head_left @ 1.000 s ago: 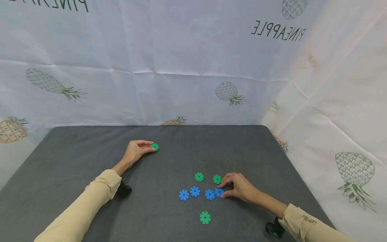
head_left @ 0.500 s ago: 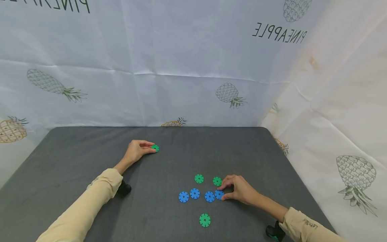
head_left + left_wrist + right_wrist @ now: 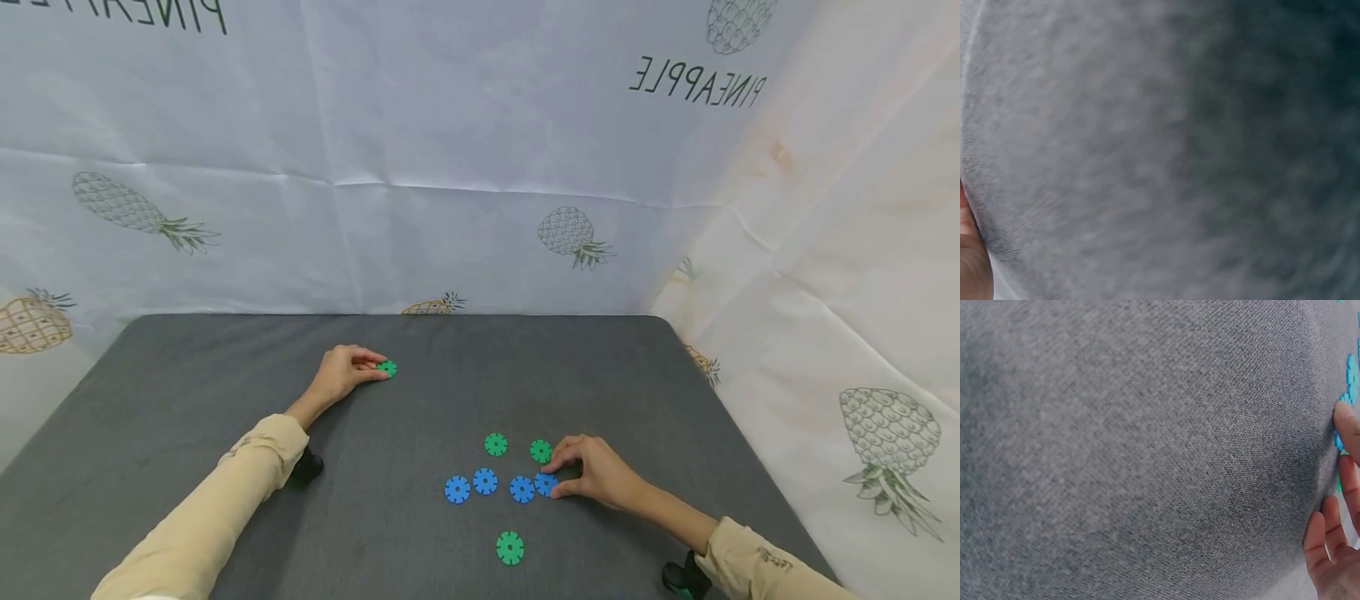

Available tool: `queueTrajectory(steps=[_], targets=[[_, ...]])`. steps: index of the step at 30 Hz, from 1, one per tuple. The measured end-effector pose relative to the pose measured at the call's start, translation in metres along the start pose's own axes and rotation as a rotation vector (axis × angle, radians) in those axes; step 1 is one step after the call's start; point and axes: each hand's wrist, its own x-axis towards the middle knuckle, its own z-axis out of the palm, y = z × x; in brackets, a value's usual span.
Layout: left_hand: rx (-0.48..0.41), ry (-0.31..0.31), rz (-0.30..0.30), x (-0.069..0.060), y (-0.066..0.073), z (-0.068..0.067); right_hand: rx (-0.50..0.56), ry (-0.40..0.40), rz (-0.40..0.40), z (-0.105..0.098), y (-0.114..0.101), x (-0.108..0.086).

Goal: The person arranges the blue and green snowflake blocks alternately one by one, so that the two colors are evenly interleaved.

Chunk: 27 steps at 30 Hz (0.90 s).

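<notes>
In the head view, the left hand [image 3: 341,374] pinches a green notched disc [image 3: 387,368] between thumb and fingers, low over the far left part of the grey table. The right hand [image 3: 596,473] has thumb and index finger at the edge of a blue disc [image 3: 546,484], the rightmost of several in a row. Beside it lies another blue disc [image 3: 522,489]; two more, a blue disc [image 3: 485,481] and a blue disc [image 3: 457,490], lie further left. The right wrist view shows the right hand [image 3: 1338,550] by that blue disc at the frame's edge.
Behind the blue discs lie a green disc [image 3: 496,444] and a green disc [image 3: 541,451], the latter close to the right fingertips. Nearer the front is a green disc [image 3: 510,547]. A white pineapple-print cloth [image 3: 450,242] hangs behind the grey table [image 3: 225,358].
The head view has shifted slightly, so the table appears a little lower. Both hands keep their places at their discs.
</notes>
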Motion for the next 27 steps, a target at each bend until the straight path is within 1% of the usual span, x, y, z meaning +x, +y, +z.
queueTrajectory(steps=[2, 3, 10, 12, 14, 20, 23, 27], targets=[[0.033, -0.010, 0.004, 0.001, 0.002, -0.001, -0.002, -0.004, 0.008, 0.000, 0.000, 0.000], [0.039, -0.017, -0.003, 0.001, 0.003, -0.002, 0.001, -0.006, 0.013, 0.000, 0.000, 0.000], [0.039, -0.071, -0.081, 0.006, 0.008, -0.008, 0.002, -0.009, 0.015, -0.001, -0.001, -0.001], [0.051, -0.084, -0.090, 0.007, 0.010, -0.010, 0.000, -0.009, 0.009, -0.001, -0.002, -0.001], [0.067, -0.095, -0.089, 0.009, 0.012, -0.013, -0.002, -0.005, 0.004, -0.001, -0.001, -0.001], [0.115, -0.112, -0.037, 0.011, 0.012, -0.013, -0.001, 0.000, -0.003, -0.001, 0.001, -0.001], [0.123, -0.117, -0.037, 0.010, 0.012, -0.012, 0.005, 0.001, -0.006, 0.000, 0.001, -0.001], [0.134, -0.122, -0.054, 0.010, 0.013, -0.012, 0.017, 0.004, -0.020, 0.000, 0.001, -0.001]])
